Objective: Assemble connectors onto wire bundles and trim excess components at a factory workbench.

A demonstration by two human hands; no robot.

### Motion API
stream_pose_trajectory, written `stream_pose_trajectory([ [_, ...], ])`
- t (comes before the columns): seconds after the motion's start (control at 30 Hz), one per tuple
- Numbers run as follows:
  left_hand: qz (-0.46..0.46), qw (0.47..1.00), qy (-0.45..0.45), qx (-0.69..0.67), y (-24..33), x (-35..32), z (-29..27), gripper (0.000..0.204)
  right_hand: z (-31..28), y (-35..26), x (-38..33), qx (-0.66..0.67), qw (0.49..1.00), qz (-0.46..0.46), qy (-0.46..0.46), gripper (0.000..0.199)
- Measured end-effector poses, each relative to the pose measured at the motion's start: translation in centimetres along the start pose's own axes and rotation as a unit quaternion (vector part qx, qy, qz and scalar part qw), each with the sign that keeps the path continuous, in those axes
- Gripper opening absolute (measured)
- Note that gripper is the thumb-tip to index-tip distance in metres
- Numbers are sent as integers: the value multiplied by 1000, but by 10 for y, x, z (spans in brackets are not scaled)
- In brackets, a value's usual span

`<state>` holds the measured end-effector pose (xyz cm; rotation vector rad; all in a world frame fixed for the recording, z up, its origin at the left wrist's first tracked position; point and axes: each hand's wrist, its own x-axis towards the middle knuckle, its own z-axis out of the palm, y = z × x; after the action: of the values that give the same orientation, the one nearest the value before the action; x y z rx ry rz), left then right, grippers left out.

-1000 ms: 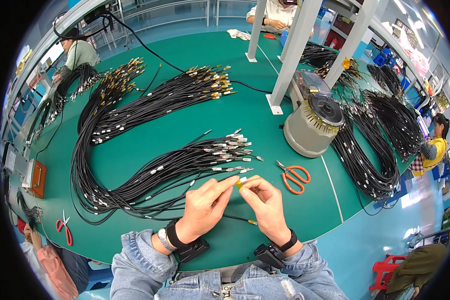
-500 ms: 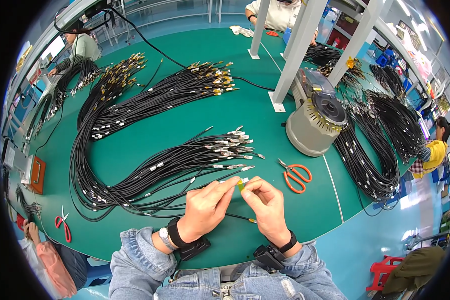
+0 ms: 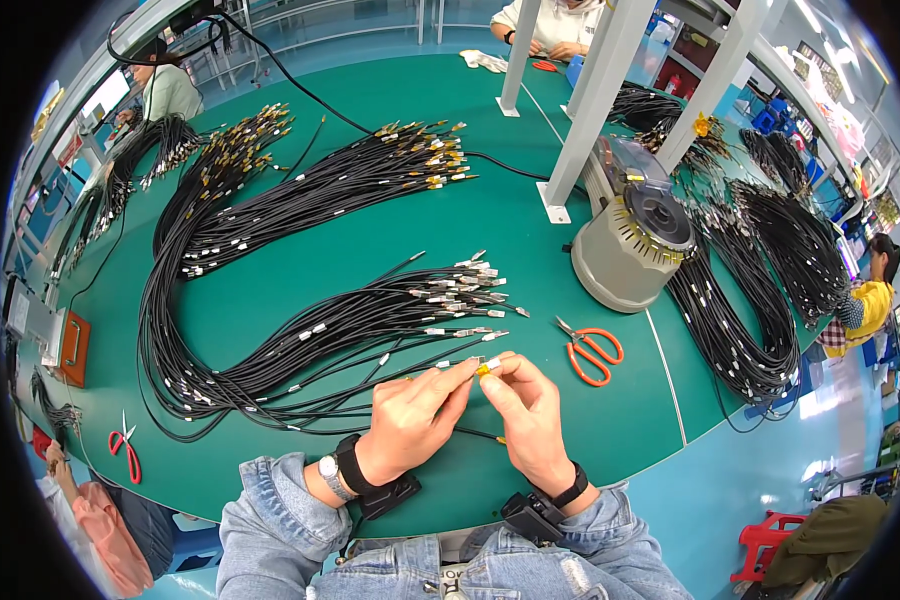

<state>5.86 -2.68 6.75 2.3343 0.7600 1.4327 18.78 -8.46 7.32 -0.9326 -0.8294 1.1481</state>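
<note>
Forearms (image 3: pixel 285 515) reach past the tabletop's (image 3: pixel 620 435) near edge, left hand (image 3: pixel 410 420) and right hand (image 3: pixel 535 415) close together, fingertips (image 3: pixel 508 362) pinched, wrists (image 3: pixel 558 470) angled inward

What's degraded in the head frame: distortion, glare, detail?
Head view: fisheye bows the green table's edge, with black around the rim; head view: glare patches on the blue floor at right; head view: the small yellow piece is too tiny for fine detail.

Green table (image 3: pixel 510 230) | black cable bundles (image 3: pixel 320 195) | orange-handled scissors (image 3: pixel 575 341) | red-handled scissors (image 3: pixel 122 440) | grey round machine (image 3: pixel 615 265)
</note>
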Motion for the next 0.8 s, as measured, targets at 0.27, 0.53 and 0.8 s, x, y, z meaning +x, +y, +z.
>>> stream_pose_trajectory([
  [0.27,31,999,-11,31,-1,-2,-3,19,-5,4,-4,-111,991,-75,27,7],
  [0.53,85,994,-12,69,-4,-1,-6,21,-8,6,-5,32,999,-8,21,3],
  [0.8,98,993,4,61,-7,-4,-3,24,-8,4,-6,24,1000,-6,15,3],
])
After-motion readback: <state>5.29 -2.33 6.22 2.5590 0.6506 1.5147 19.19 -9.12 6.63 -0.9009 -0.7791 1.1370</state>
